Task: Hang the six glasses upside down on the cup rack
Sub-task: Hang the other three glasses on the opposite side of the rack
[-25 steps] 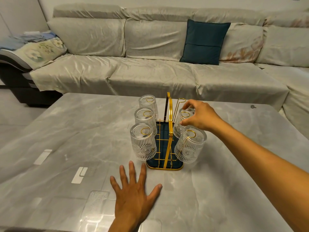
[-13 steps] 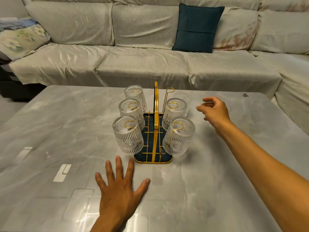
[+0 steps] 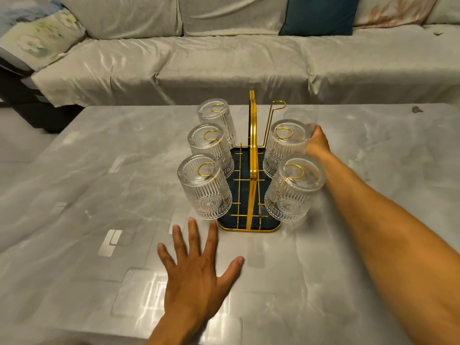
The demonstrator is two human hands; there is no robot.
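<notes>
A gold wire cup rack (image 3: 252,155) with a dark blue tray base stands in the middle of the grey marble table (image 3: 87,175). Five ribbed glasses hang upside down on its hooks: three on the left (image 3: 205,188), (image 3: 210,148), (image 3: 216,120) and two on the right (image 3: 293,188), (image 3: 286,143). The back right hook (image 3: 277,103) is bare. Just behind it, a sixth glass (image 3: 300,117) is partly hidden, and my right hand (image 3: 318,143) grips its side. My left hand (image 3: 196,277) lies flat on the table in front of the rack, fingers spread.
A long grey sofa (image 3: 224,66) runs along the table's far edge, with a dark teal cushion (image 3: 319,14) on it. A small dark object (image 3: 417,110) lies at the table's far right corner. My right forearm stretches along the rack's right side.
My right hand let go of the middle right glass, swung out to the right, then came in and closed on the sixth glass behind the rack. The left hand stayed flat.
</notes>
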